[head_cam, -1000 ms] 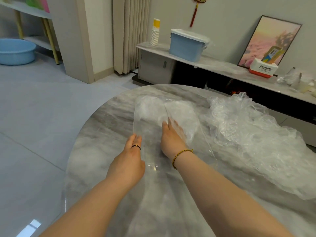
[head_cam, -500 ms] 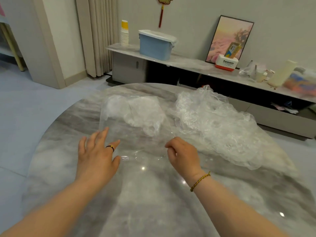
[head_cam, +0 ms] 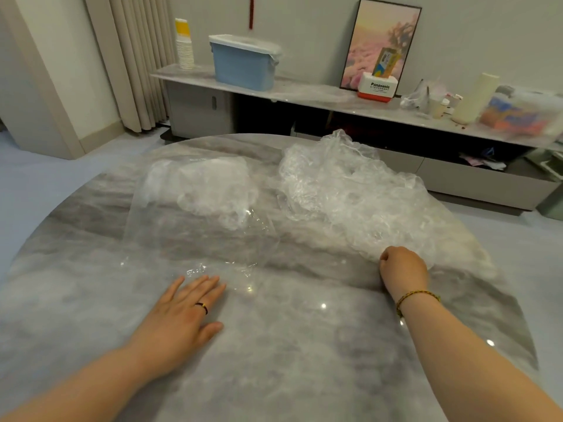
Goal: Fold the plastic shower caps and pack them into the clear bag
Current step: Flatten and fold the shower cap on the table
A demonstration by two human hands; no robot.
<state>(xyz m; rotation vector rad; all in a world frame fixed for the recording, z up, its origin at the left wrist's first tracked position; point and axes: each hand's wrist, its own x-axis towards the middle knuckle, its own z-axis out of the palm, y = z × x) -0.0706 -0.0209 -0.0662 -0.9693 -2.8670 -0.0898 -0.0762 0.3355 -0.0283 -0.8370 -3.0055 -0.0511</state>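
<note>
Marble table (head_cam: 304, 345): 1 clear bag (head_cam: 195, 239), 1 loose pile of shower caps (head_cam: 350, 196). Left hand (head_cam: 182, 312) lies flat on the table, fingers straight, with the bag mouth just ahead of its fingertips. Packed caps (head_cam: 201, 187) sit at the bag's far end. Right hand (head_cam: 403, 269) is curled at the pile's near edge, fingertips hidden, so can't tell if it pinches plastic. Cap counts unreadable.

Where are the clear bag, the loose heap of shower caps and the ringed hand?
clear bag (head_cam: 189, 239), head view, its flat empty near half.
heap of shower caps (head_cam: 350, 193), head view, middle of the crumpled plastic.
left hand (head_cam: 182, 312), head view, back of the hand.
</note>
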